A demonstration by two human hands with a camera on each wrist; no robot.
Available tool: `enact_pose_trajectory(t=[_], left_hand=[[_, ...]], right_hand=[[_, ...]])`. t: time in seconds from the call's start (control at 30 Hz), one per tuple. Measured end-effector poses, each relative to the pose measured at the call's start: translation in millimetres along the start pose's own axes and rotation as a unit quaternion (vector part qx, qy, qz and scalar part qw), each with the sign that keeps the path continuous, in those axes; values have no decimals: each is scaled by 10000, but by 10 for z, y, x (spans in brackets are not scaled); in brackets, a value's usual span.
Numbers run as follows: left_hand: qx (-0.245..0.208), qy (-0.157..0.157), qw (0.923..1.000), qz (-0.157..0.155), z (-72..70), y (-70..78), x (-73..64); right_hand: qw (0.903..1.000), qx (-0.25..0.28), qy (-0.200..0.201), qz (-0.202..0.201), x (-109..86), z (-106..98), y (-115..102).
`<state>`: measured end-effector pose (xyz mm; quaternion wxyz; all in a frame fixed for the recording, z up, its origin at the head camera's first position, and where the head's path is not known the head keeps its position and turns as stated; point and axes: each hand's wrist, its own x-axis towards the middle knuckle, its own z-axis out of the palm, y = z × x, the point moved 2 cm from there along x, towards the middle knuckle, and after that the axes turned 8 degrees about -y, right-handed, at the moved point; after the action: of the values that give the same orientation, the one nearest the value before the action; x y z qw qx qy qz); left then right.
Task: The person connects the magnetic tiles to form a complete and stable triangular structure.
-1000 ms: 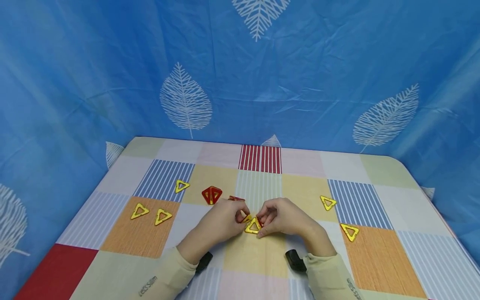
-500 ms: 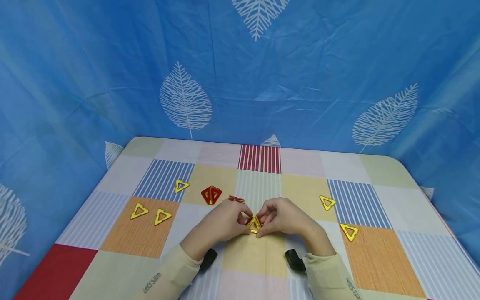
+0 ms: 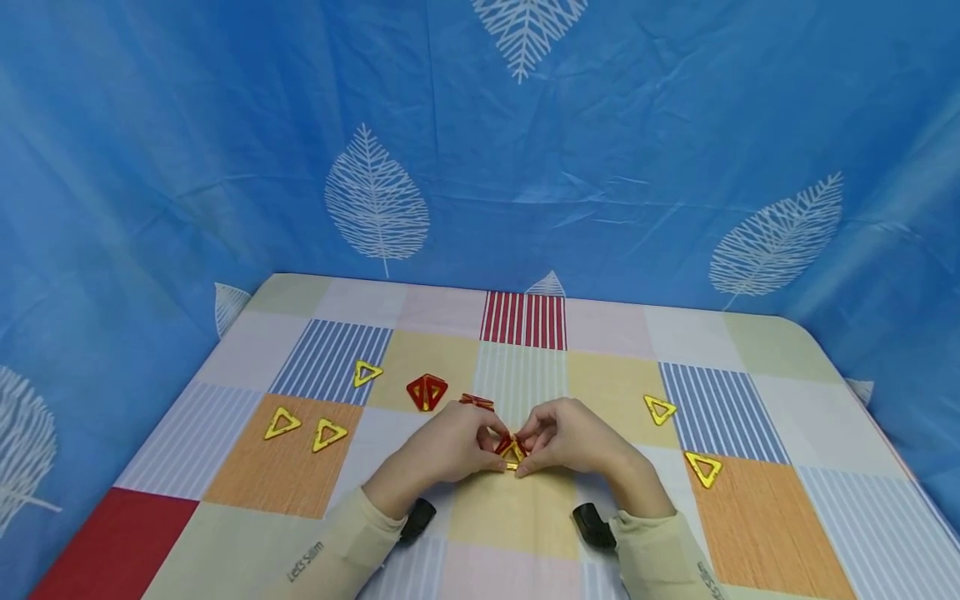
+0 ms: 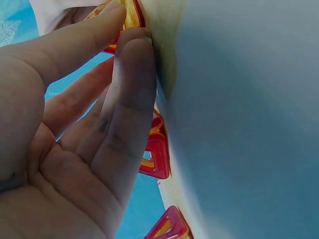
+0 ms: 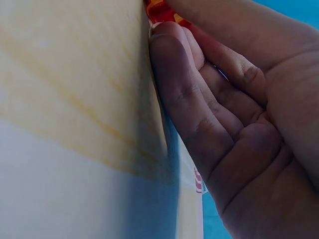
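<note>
A small pyramid of red and yellow triangular magnetic tiles [image 3: 513, 451] stands on the patchwork cloth between the two hands. From its left side my left hand [image 3: 459, 442] pinches it with thumb and fingertips. On the opposite side my right hand [image 3: 576, 437] pinches it too. In the left wrist view, part of the tile pyramid [image 4: 132, 17] shows at the left fingertips. The right wrist view shows only a bit of red tile [image 5: 160, 11] past the right fingers. Hands cover much of the pyramid's sides.
A red tile pyramid [image 3: 427, 392] stands left of centre, and another red tile piece [image 3: 477, 402] lies behind my left hand. Several loose yellow triangle tiles lie on the left, such as one tile [image 3: 328, 434]. Two more, including a near tile [image 3: 702, 469], lie right.
The left fingers have brought the tilted yellow tile in against the others. The tiles now lean together as a pyramid. My right hand has stayed almost in place.
</note>
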<state>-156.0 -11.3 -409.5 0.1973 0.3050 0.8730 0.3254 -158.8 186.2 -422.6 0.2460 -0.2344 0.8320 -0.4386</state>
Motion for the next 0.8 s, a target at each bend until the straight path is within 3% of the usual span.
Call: enact_pose_trajectory(t=[0.53,0.8], left_hand=[[36,-29,10000,-50,-2,4,-3],[77,-263,9996,66,6,5,1]], right_hand=[[9984,-568,76,-34,3,-8,-22],[9985,-538,10,-64,-31,-32,-36]])
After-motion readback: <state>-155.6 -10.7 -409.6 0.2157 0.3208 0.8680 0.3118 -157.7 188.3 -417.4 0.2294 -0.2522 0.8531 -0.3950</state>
